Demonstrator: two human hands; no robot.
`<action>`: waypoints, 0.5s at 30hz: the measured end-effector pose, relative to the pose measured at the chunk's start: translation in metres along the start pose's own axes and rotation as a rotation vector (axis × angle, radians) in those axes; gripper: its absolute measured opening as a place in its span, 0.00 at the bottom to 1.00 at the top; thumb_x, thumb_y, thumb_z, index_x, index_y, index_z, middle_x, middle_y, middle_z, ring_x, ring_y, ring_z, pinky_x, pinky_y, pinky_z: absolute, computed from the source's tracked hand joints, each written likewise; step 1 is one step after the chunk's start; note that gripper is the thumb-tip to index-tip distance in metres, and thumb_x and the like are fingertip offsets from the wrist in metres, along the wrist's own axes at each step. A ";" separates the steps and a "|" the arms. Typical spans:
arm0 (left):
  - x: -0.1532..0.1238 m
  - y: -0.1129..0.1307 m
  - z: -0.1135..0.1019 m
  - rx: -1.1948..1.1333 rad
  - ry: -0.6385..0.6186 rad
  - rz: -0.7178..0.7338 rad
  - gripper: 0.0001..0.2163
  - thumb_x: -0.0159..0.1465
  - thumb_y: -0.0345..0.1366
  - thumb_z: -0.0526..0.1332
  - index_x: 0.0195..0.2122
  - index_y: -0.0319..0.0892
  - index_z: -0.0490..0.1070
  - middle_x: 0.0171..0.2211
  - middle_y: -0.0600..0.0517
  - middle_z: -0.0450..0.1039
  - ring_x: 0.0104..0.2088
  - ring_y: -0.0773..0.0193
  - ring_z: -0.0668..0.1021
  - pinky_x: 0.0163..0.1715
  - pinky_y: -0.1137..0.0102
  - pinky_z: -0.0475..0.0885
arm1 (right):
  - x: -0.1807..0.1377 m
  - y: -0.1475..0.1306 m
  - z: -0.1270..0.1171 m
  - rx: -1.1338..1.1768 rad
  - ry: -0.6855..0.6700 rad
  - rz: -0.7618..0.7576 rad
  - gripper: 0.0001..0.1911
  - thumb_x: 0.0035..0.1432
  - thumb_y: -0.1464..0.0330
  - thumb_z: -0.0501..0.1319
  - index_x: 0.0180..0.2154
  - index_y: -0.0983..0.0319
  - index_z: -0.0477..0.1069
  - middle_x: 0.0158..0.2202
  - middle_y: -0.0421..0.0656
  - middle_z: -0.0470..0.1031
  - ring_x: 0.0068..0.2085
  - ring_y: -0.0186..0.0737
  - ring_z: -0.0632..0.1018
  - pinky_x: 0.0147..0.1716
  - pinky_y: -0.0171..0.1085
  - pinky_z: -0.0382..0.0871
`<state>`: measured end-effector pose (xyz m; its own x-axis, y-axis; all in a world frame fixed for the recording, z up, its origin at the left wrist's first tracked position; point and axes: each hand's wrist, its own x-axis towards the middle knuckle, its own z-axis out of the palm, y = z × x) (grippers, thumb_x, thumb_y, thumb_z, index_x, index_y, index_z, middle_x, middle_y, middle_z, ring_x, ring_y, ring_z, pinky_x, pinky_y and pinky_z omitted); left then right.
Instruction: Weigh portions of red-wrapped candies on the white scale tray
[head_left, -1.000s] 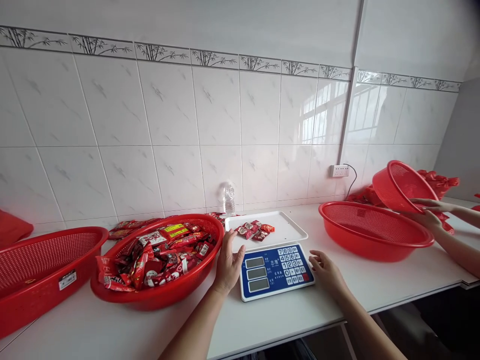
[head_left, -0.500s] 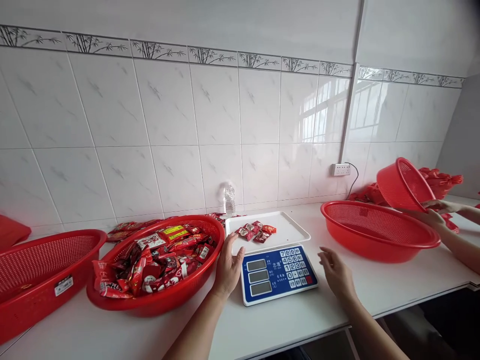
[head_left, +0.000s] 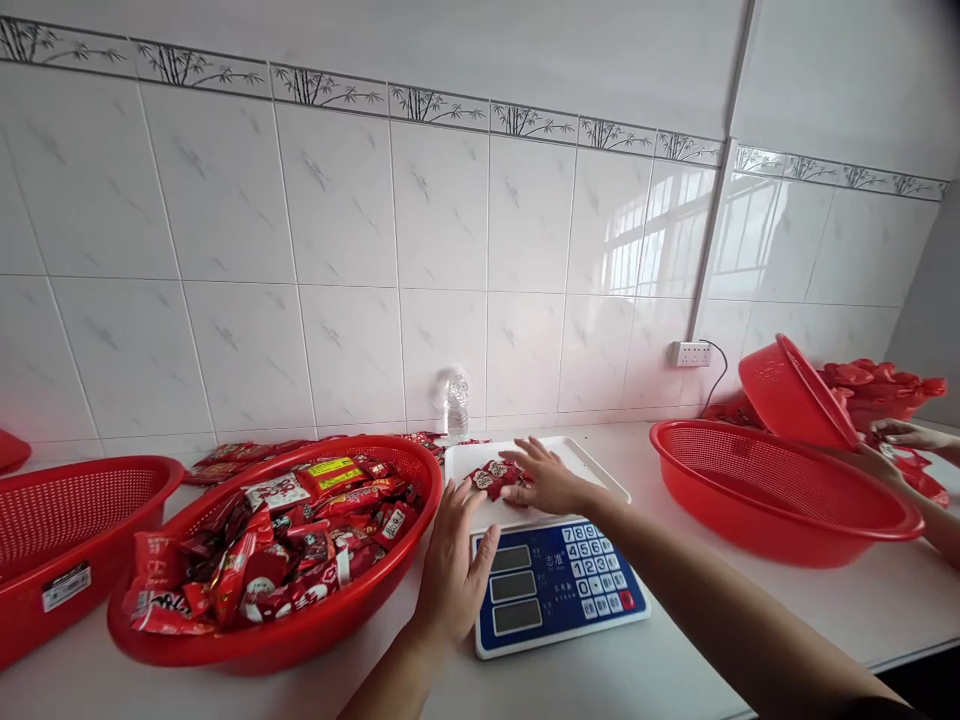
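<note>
A blue-faced digital scale (head_left: pixel 555 585) with a white weighing tray (head_left: pixel 585 462) stands on the white counter. My right hand (head_left: pixel 544 475) lies over a small heap of red wrapped sweets (head_left: pixel 489 478) on the tray, fingers spread and touching them. My left hand (head_left: pixel 454 560) rests flat and open against the scale's left edge, beside a red basket (head_left: pixel 337 620) full of red sweet packets (head_left: pixel 277 530).
A second red basket (head_left: pixel 52 570) sits at the far left, a large one (head_left: pixel 780 495) at the right. Another person's hands (head_left: pixel 896 445) hold a tilted red basket (head_left: pixel 795 395) near red bags. A clear bottle (head_left: pixel 456 405) and a wall socket (head_left: pixel 691 353) are by the tiles.
My right hand left the counter beside the keypad and reached forward onto the sweets on the tray. My view shifted slightly rightward and closer. The left hand stayed by the scale.
</note>
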<state>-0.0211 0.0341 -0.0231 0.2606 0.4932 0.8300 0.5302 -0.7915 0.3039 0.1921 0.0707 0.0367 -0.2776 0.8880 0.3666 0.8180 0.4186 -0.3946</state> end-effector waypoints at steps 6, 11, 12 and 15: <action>0.001 0.009 -0.004 -0.017 -0.020 -0.010 0.17 0.68 0.35 0.53 0.58 0.49 0.61 0.60 0.47 0.63 0.62 0.51 0.63 0.58 0.50 0.64 | 0.030 0.004 0.023 -0.109 -0.226 0.002 0.42 0.53 0.36 0.48 0.64 0.47 0.55 0.67 0.49 0.52 0.66 0.67 0.50 0.54 0.73 0.43; 0.001 0.006 -0.002 -0.062 0.001 -0.034 0.13 0.68 0.35 0.54 0.53 0.48 0.66 0.56 0.47 0.67 0.60 0.52 0.65 0.57 0.52 0.65 | 0.034 0.004 0.024 -0.176 -0.175 -0.052 0.39 0.56 0.38 0.44 0.60 0.52 0.62 0.58 0.50 0.65 0.58 0.57 0.65 0.53 0.59 0.57; 0.001 0.007 -0.002 -0.071 0.006 -0.037 0.12 0.68 0.35 0.54 0.52 0.48 0.66 0.55 0.47 0.68 0.60 0.52 0.65 0.57 0.52 0.65 | 0.034 0.004 0.023 -0.191 -0.158 -0.059 0.38 0.57 0.38 0.44 0.58 0.54 0.64 0.56 0.50 0.66 0.56 0.55 0.67 0.52 0.56 0.59; 0.002 0.009 -0.005 -0.086 0.025 -0.034 0.11 0.68 0.34 0.53 0.49 0.48 0.68 0.52 0.47 0.69 0.60 0.52 0.66 0.56 0.54 0.66 | 0.033 0.006 0.022 -0.223 -0.119 -0.088 0.35 0.58 0.40 0.47 0.50 0.57 0.71 0.49 0.50 0.71 0.50 0.52 0.71 0.46 0.47 0.63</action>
<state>-0.0194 0.0259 -0.0167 0.2229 0.5117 0.8297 0.4667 -0.8033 0.3700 0.1766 0.1068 0.0284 -0.3991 0.8716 0.2847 0.8753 0.4546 -0.1649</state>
